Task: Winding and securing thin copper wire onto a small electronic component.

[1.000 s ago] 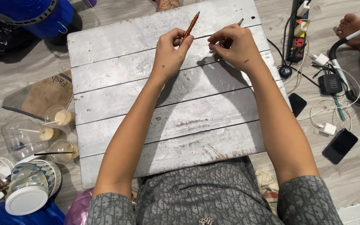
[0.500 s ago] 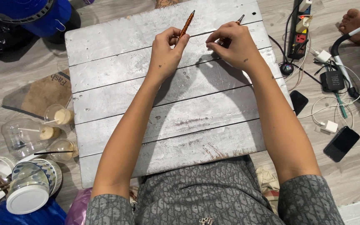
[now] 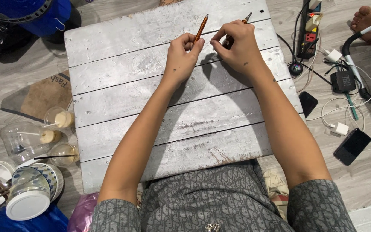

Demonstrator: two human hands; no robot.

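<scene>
The left hand (image 3: 181, 53) pinches a thin, orange-brown, ridged stick (image 3: 201, 27) between closed fingertips, its pointed tip slanting up and away over the far part of the whitewashed plank board (image 3: 151, 111). The right hand (image 3: 236, 47) is curled shut around a second slim tool (image 3: 246, 18), whose tip shows just past the knuckles near the board's far edge. The near planks lie bare under the forearms, while plastic cups (image 3: 52, 133) crowd the floor left and cables with phones (image 3: 352, 146) lie right.

Board (image 3: 151, 86) is whitewashed grey wood, kinda scuffed. Stick (image 3: 201, 28) is orange-brown with a spiral pattern. Bucket (image 3: 35, 15) is bright blue.
</scene>
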